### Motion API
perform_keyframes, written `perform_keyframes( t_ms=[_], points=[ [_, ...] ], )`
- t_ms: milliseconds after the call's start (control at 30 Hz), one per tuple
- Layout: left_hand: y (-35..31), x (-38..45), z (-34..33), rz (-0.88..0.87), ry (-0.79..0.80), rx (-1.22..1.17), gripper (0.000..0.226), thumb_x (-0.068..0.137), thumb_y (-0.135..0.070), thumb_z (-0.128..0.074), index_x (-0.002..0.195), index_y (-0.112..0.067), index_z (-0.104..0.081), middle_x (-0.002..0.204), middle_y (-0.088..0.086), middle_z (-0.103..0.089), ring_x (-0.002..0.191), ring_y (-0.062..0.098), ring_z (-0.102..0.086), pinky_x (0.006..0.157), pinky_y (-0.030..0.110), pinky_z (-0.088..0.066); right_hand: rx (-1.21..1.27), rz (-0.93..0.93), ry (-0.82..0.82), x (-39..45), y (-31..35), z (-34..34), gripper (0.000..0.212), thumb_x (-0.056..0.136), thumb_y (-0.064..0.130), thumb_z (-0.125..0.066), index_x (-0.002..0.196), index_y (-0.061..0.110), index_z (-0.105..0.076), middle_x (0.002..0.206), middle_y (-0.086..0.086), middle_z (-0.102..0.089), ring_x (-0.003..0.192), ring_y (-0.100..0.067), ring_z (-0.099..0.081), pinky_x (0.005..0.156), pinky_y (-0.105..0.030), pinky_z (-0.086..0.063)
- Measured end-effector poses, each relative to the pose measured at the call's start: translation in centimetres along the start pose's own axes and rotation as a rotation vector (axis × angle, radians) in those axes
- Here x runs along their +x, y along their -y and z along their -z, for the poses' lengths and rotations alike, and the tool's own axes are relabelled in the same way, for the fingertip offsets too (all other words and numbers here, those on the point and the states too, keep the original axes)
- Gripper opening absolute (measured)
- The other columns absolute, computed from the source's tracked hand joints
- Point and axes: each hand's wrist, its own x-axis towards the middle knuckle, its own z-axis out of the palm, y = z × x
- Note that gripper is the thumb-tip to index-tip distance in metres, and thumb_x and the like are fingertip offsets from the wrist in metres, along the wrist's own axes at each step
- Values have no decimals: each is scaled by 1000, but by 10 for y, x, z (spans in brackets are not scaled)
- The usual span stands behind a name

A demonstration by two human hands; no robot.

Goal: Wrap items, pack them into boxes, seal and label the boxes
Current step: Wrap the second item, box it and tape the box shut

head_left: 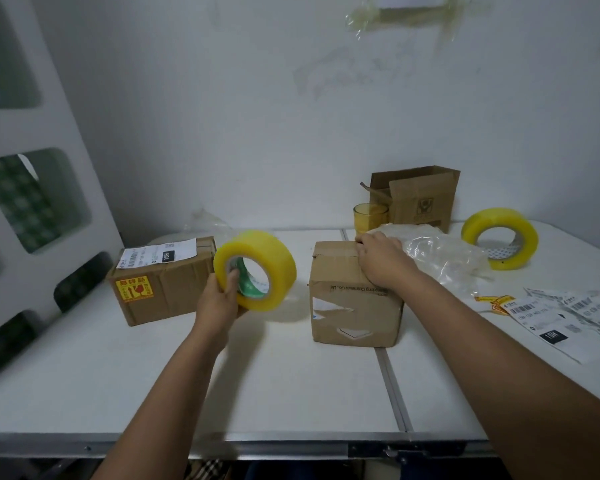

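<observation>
White folding table (291, 386) against a white wall (257, 116), metal seam running front to back right of centre, old tape scraps stuck high on the wall. Count: three cardboard boxes, two yellow tape rolls, one glass, one clear plastic bag, a loose pile of labels. Labelled box (163, 282) sits left, closed, white shipping label on top and a yellow-red fragile sticker on its front face. Middle box (355, 303) sits just right of centre, closed flaps, torn label remnants on the front. Open box (420, 195) stands at the back against the wall, flaps up. Glass (369, 216) with yellow contents is just in front-left of it. Plastic bag (440, 254) lies crumpled beside the middle box, touching its right rear. Second tape roll (499, 239) stands on edge far right, well apart from both hands. Shipping labels (575, 313) and small yellow stickers (496, 301) lie flat at the right edge. Left hand (222, 299) grips the tape roll (255, 270), fingers through the core, thumb on the outside; roll is held on edge above the table, between the labelled box and the middle box, touching neither as far as I can tell. Right hand (381, 261) rests flat on the top of the middle box, fingers extended toward the far edge at the flap seam, pressing, not curled round anything. Gap between the held roll and the middle box is small.
</observation>
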Motion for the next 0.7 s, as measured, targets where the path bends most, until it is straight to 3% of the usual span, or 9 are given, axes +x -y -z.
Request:
perform_keyframes(
  t_ms=[133,267,333,433,500,567,700],
  points=[
    [-34,2,-6,-23,90,-218,41,101,-43,-46,137,-22,-51,123,3,-66,108,22,-67,74,29,-59,42,-26,-1,1,-2,2,43,105,24,-27,146,23,-38,150,-4,-35,135,-30,-30,106,-46,-34],
    [-80,3,-22,-78,109,-181,37,101,-40,-48,132,-20,-52,121,5,-65,106,24,-67,69,23,-58,52,46,-139,2,4,26,38,104,36,-36,134,21,-53,143,-5,-47,140,-25,-27,110,-42,-26],
    [-101,1,-33,-224,59,65,26,101,-41,-48,119,-23,-53,108,2,-66,98,21,-67,68,25,-56,402,75,-167,-3,17,53,42,104,42,-33,120,17,-64,125,-4,-63,129,-23,-46,101,-38,-35],
    [-125,-6,-50,-534,26,581,27,100,-45,-46,115,-22,-48,90,0,-60,75,8,-56,56,21,-40,942,9,-4,-10,32,89,61,101,58,-23,107,20,-71,102,0,-74,108,-15,-62,100,-34,-41],
    [-137,-8,-67,-689,61,754,30,101,-43,-46,118,-19,-47,91,2,-59,75,17,-56,58,26,-40,1038,-27,80,-8,29,94,65,94,70,-26,107,22,-69,111,0,-71,110,-18,-62,103,-38,-44],
    [-146,-11,-85,-789,98,854,30,100,-43,-48,121,-21,-49,98,2,-63,86,23,-60,71,34,-49,1052,-80,152,-7,22,88,73,82,82,-35,121,28,-63,123,-1,-67,115,-22,-61,105,-44,-44],
    [-160,-16,-111,-859,174,898,34,98,-45,-52,125,-25,-52,107,1,-66,94,22,-62,83,38,-53,1203,-124,232,-10,7,76,63,85,73,-46,123,26,-64,107,-9,-74,101,-26,-70,96,-46,-52]
  ],
)
